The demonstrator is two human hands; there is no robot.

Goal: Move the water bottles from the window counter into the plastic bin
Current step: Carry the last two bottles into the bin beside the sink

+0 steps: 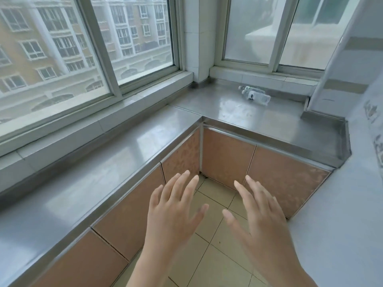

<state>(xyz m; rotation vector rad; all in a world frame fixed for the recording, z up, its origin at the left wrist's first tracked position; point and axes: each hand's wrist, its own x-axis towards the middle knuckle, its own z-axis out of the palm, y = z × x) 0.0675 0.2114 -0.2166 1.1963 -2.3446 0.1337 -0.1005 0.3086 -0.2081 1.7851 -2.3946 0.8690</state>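
Two clear plastic water bottles (255,95) with white labels lie on their sides, close together, on the steel window counter (244,112) near the far right window. My left hand (174,212) and my right hand (263,218) are held out low in front of me over the floor, palms down, fingers spread, holding nothing. Both hands are well short of the bottles. No plastic bin is in view.
The L-shaped steel counter (87,183) runs along the left window and turns right at the corner. Pinkish cabinet doors (226,162) sit under it. A white appliance or wall (352,204) stands at the right. Beige floor tiles (209,255) lie below my hands.
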